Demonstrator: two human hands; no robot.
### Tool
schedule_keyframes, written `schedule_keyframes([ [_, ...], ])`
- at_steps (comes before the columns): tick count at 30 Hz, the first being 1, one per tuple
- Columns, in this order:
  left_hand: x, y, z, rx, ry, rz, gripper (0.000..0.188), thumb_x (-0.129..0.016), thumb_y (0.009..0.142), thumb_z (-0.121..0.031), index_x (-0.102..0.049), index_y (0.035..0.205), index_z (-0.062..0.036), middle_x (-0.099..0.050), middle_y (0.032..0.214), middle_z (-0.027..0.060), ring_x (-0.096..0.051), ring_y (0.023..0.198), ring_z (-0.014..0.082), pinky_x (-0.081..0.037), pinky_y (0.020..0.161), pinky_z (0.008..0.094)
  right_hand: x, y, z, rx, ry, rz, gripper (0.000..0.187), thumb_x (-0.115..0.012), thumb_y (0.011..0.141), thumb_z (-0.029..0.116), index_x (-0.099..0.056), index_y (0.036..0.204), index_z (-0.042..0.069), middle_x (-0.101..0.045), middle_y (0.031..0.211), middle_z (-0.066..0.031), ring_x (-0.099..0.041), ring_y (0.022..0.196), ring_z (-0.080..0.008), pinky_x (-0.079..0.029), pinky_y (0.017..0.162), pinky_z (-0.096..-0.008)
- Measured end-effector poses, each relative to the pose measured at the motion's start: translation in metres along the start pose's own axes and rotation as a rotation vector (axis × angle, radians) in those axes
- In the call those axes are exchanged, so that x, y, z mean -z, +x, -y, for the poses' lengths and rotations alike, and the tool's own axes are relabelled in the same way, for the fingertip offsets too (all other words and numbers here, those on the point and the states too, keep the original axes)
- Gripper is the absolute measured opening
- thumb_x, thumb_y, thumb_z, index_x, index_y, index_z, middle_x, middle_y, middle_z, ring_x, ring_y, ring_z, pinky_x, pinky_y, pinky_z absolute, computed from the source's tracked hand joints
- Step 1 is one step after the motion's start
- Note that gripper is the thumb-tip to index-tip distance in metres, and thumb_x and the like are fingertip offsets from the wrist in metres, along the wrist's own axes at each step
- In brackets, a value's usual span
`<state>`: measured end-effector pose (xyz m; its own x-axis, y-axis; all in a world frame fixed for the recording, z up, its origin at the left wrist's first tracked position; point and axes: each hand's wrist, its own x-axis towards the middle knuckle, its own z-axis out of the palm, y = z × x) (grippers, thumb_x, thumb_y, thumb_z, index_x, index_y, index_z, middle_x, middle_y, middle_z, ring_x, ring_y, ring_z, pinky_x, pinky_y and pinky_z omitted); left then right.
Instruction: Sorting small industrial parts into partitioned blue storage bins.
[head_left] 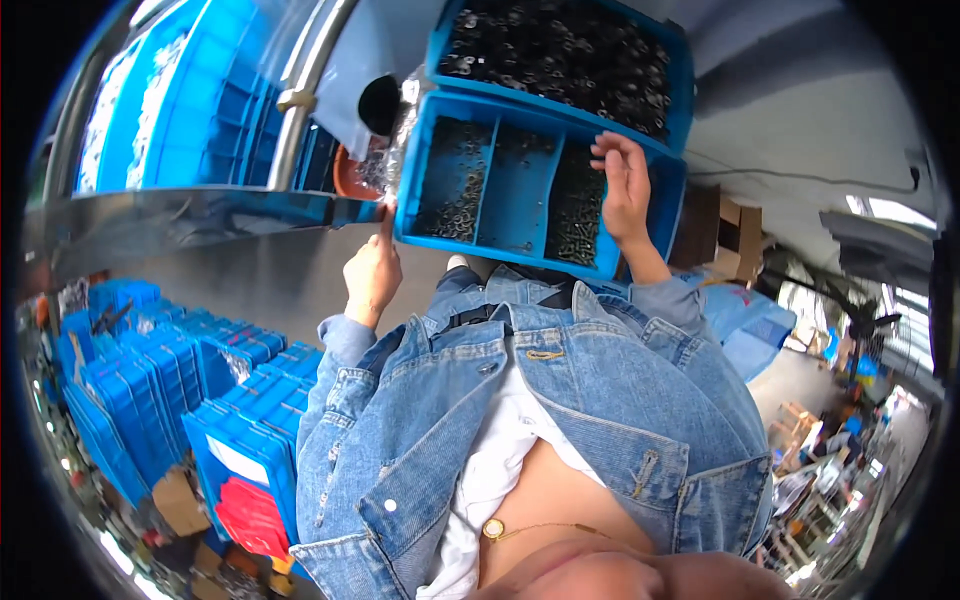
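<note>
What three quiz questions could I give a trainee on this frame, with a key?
1. Which hand is over the divided blue bin? (a) left (b) right
2. True or false: the far blue bin holds many small dark parts.
3. Fill in: the left hand comes from the sleeve of a blue ____ jacket.

Key: 1. b, the right hand; 2. true; 3. denim.

Your left hand (373, 272): index finger (387, 224) extended forward, the rest curled. Your right hand (626, 195): farther forward, fingers (622, 148) loosely bent leftward, well apart from the left.
</note>
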<state>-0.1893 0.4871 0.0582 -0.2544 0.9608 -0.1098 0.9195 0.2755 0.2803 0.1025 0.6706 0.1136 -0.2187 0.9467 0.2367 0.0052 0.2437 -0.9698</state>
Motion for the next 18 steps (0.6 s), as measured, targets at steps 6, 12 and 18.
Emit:
schedule_keyframes([
  [6,0.033,0.017,-0.054,-0.267,-0.32,-0.357,0.043,-0.058,0.076,-0.006,-0.053,0.118,-0.0118,-0.057,0.074,0.0091,-0.058,0.064,0.027,-0.048,0.056,0.039,0.044,-0.07,-0.027,-0.221,-0.077,-0.171,0.019,-0.048,0.093,0.016,-0.055,0.103,0.001,-0.059,0.098,-0.0063,-0.056,0.088,-0.0129,-0.046,0.075,-0.0254],
  [12,0.006,0.094,-0.128,-0.71,0.1,-0.185,0.017,-0.061,0.069,-0.006,-0.063,0.086,-0.0093,-0.058,0.086,0.0078,-0.057,0.081,0.0237,-0.051,0.061,0.0324,0.03,-0.083,-0.024,-0.229,-0.153,-0.108,0.014,-0.053,0.09,0.014,-0.058,0.095,0.001,-0.061,0.089,-0.0049,-0.058,0.08,-0.0114,-0.045,0.071,-0.0232],
  [18,-0.05,0.152,-0.171,-0.764,0.415,0.08,0.012,-0.055,0.075,-0.004,-0.066,0.082,-0.0025,-0.061,0.094,0.0122,-0.06,0.089,0.0275,-0.054,0.069,0.0324,0.038,-0.085,-0.012,-0.177,-0.262,0.015,0.013,-0.055,0.088,0.013,-0.06,0.09,0.001,-0.062,0.082,-0.0048,-0.058,0.075,-0.0102,-0.045,0.068,-0.0223],
])
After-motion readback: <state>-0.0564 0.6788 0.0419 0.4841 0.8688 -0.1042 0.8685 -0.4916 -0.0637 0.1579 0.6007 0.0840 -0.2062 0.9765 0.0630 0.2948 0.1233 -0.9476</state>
